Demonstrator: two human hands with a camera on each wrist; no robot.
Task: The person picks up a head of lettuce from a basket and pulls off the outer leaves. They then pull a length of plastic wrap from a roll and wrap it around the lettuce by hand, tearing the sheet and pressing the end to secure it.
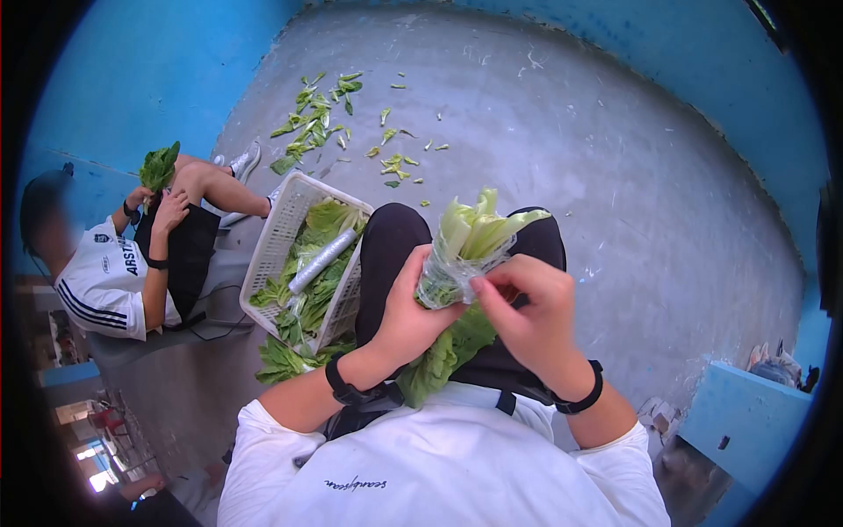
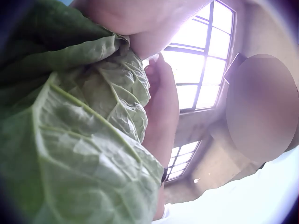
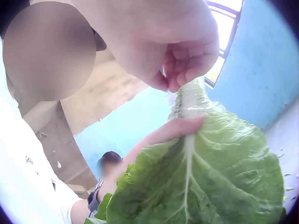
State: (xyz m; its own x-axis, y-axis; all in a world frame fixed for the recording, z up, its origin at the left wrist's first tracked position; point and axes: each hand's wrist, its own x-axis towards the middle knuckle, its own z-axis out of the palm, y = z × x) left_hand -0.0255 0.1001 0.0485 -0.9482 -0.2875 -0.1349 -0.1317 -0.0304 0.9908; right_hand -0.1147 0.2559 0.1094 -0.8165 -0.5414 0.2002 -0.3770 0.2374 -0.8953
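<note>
A bunch of leafy greens stands over my lap, its pale cut stems upward and its broad leaves hanging toward me. Clear plastic film wraps around the stems. My left hand grips the wrapped bunch from the left side. On the other side, my right hand pinches the film at the stems between thumb and fingertips. In the right wrist view, those pinching fingers are just above the film, and a big green leaf spreads below. Leaves fill much of the left wrist view.
A white plastic basket of greens, with a roll of plastic film on top, stands by my left knee. Loose leaves litter the floor ahead. Another person sits at left, holding greens. A blue box is at right.
</note>
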